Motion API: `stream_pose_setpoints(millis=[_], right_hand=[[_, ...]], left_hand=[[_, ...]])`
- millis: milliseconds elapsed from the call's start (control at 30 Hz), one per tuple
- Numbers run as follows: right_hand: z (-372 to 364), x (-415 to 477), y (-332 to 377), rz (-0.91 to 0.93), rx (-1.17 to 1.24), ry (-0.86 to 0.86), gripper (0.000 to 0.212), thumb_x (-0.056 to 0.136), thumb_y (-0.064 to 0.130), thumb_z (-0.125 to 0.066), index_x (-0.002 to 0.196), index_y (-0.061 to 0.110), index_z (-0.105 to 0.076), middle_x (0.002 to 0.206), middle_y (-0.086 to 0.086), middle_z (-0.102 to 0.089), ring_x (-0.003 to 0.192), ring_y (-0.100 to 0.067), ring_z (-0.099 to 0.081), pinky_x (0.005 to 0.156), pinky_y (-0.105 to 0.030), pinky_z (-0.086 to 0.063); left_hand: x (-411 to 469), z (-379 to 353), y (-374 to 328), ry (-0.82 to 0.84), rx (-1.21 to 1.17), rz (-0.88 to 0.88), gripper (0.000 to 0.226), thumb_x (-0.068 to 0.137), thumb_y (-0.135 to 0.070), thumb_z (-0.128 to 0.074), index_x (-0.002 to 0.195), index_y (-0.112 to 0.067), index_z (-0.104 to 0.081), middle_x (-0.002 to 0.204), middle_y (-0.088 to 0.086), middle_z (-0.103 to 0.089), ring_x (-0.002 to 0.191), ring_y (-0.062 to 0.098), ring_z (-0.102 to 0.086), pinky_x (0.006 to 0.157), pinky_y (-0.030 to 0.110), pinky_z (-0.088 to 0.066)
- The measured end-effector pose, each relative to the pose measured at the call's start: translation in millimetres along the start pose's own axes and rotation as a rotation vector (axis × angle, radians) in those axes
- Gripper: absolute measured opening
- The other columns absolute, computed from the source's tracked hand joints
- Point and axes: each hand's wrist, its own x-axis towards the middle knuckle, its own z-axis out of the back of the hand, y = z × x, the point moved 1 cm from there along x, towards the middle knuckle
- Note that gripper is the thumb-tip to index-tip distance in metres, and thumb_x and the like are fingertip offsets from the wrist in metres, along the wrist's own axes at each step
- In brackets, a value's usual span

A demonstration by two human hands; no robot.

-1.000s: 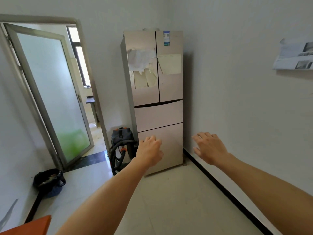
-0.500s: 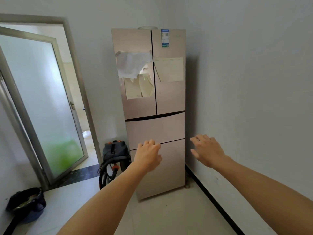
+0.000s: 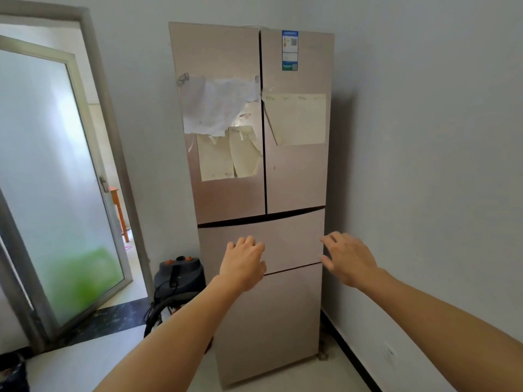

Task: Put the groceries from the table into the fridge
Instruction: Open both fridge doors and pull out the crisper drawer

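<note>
two empty hands, left hand (image 3: 243, 267), right hand (image 3: 351, 260), before closed fridge (image 3: 294, 176); sticker (image 3: 289, 50) unreadable.

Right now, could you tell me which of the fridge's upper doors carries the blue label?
The upper right door of the fridge: the blue label sits near its top. The upper left door bears only taped papers.
</note>
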Motion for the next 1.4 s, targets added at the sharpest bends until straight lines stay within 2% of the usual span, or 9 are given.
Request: stream_pose_setpoints(millis=[367, 500, 633, 800, 967, 1000, 1067, 1133, 1400], right_hand=[[-75, 177, -10, -0.17, 0.196, 0.048, 0.047, 0.098, 0.045, -0.037, 0.137, 0.02, -0.043, 0.131, -0.003, -0.052, 0.114, -0.024, -0.053, 0.088, -0.039, -0.048], [-114, 231, -22, -0.232, 0.304, 0.056, 0.045, 0.099, 0.044, -0.038, 0.135, 0.019, -0.045, 0.131, -0.004, -0.054, 0.113, -0.025, -0.055, 0.086, -0.036, -0.047], [-159, 291, -30, -0.248, 0.432, 0.068, 0.046, 0.101, 0.039, -0.04, 0.14, 0.014, -0.042, 0.135, -0.008, -0.051, 0.119, -0.026, -0.052, 0.087, -0.033, -0.042], [-227, 371, -35, -0.498, 0.873, 0.078, 0.046, 0.1, 0.041, -0.044, 0.128, 0.005, -0.051, 0.123, -0.015, -0.06, 0.109, -0.031, -0.057, 0.084, -0.035, -0.046], [-279, 425, -29, -0.963, 1.406, 0.077, 0.086, 0.091, 0.069, -0.032, 0.14, -0.001, -0.036, 0.136, -0.022, -0.051, 0.12, -0.038, -0.053, 0.101, -0.043, -0.042], [-290, 433, -28, -1.034, 1.52, 0.048, 0.091, 0.087, 0.074, -0.03, 0.138, -0.002, -0.037, 0.13, -0.021, -0.055, 0.112, -0.038, -0.058, 0.097, -0.045, -0.045], [-301, 449, -25, -1.183, 1.75, -0.004, 0.074, 0.095, 0.061, -0.034, 0.134, 0.0, -0.037, 0.122, -0.017, -0.058, 0.099, -0.038, -0.064, 0.08, -0.042, -0.052], [-312, 463, -25, -1.29, 1.881, -0.028, 0.064, 0.098, 0.054, -0.035, 0.137, 0.002, -0.037, 0.13, -0.019, -0.052, 0.1, -0.038, -0.062, 0.067, -0.039, -0.053], [-312, 467, -19, -1.221, 2.28, 0.066, 0.07, 0.096, 0.061, -0.027, 0.146, 0.013, -0.032, 0.143, -0.016, -0.047, 0.126, -0.036, -0.05, 0.091, -0.048, -0.047]], left_hand=[[198, -54, 80, -0.07, 0.084, -0.113, 0.031, 0.095, -0.03, -0.043, 0.122, -0.017, -0.05, 0.12, 0.004, -0.049, 0.109, 0.026, -0.045, 0.094, 0.038, -0.036], [254, -83, 93, -0.136, 0.127, -0.166, 0.023, 0.094, -0.025, -0.043, 0.111, -0.013, -0.052, 0.115, 0.006, -0.049, 0.105, 0.027, -0.044, 0.091, 0.038, -0.036], [318, -108, 108, -0.261, 0.212, -0.215, 0.016, 0.082, -0.017, -0.06, 0.093, -0.007, -0.057, 0.107, 0.014, -0.055, 0.102, 0.035, -0.051, 0.084, 0.042, -0.044], [402, -135, 124, -0.355, 0.273, -0.244, 0.035, 0.077, -0.018, -0.066, 0.11, -0.006, -0.061, 0.136, 0.023, -0.049, 0.131, 0.039, -0.042, 0.104, 0.049, -0.038], [454, -153, 137, -0.53, 0.315, -0.294, 0.047, 0.088, -0.023, -0.059, 0.133, -0.012, -0.051, 0.151, 0.025, -0.029, 0.143, 0.037, -0.023, 0.115, 0.053, -0.022], [461, -158, 142, -0.56, 0.327, -0.319, 0.049, 0.09, -0.024, -0.058, 0.136, -0.013, -0.049, 0.152, 0.025, -0.027, 0.144, 0.037, -0.022, 0.116, 0.053, -0.021], [471, -167, 151, -0.621, 0.367, -0.373, 0.05, 0.092, -0.028, -0.057, 0.139, -0.014, -0.047, 0.152, 0.023, -0.028, 0.143, 0.036, -0.023, 0.116, 0.052, -0.021], [479, -175, 159, -0.665, 0.4, -0.407, 0.052, 0.094, -0.034, -0.055, 0.142, -0.016, -0.045, 0.152, 0.021, -0.028, 0.143, 0.035, -0.023, 0.116, 0.05, -0.021], [484, -181, 163, -0.718, 0.39, -0.448, 0.051, 0.097, -0.037, -0.053, 0.143, -0.016, -0.043, 0.153, 0.02, -0.027, 0.144, 0.033, -0.023, 0.117, 0.049, -0.017]])
